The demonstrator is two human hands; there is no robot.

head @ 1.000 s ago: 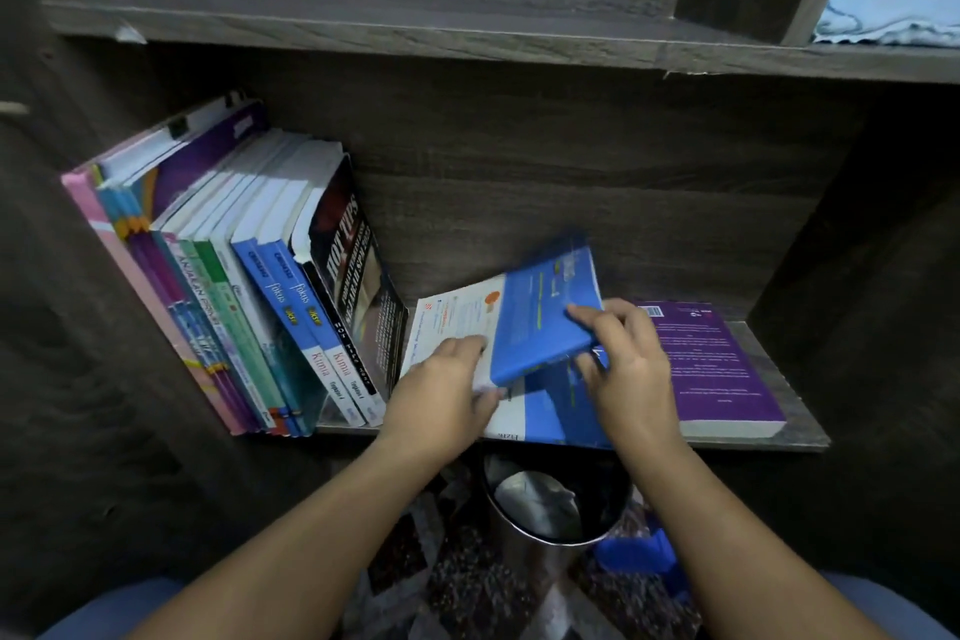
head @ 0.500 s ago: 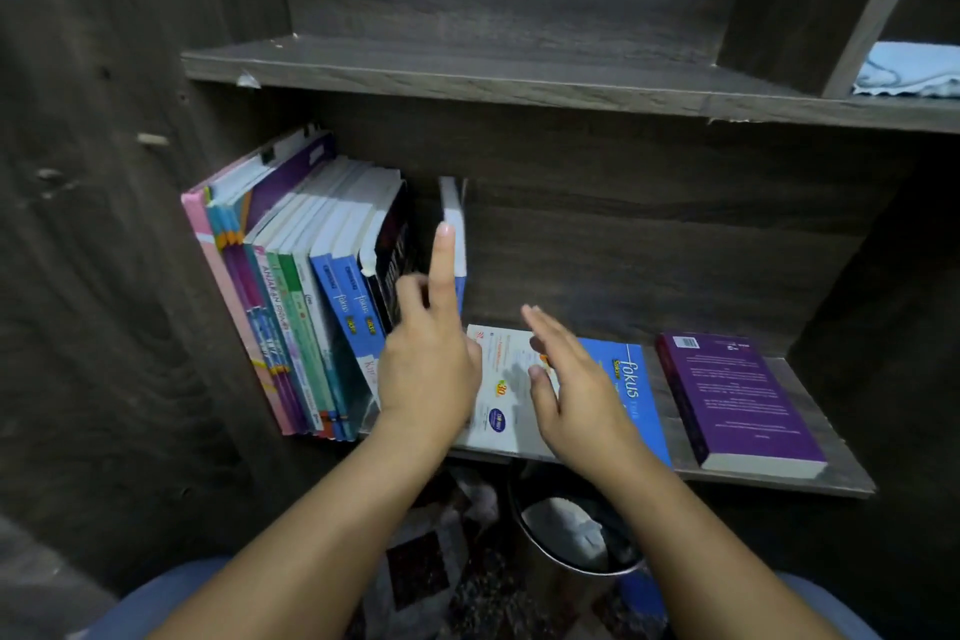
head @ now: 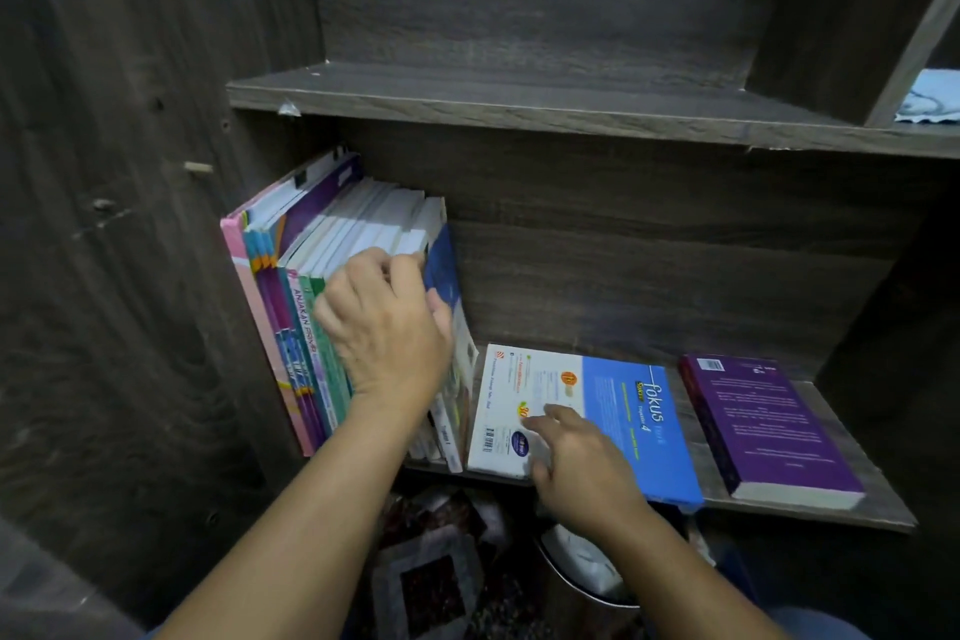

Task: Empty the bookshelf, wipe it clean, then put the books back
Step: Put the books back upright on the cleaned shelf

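Books (head: 332, 307) upright frame-left, left hand (head: 387, 327) curled on them; right hand (head: 576, 457) spread on flat blue book (head: 623, 411).

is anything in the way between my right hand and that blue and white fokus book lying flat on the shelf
Nothing visible is. Your right hand already rests its fingertips on the white part of the fokus book, which lies flat with nothing on top. The purple book lies apart to its right.

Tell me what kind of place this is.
Probably a home study corner or bedroom: a dark wood-grain bookshelf holding school workbooks, a patterned rug and a small waste bin on the floor beneath.
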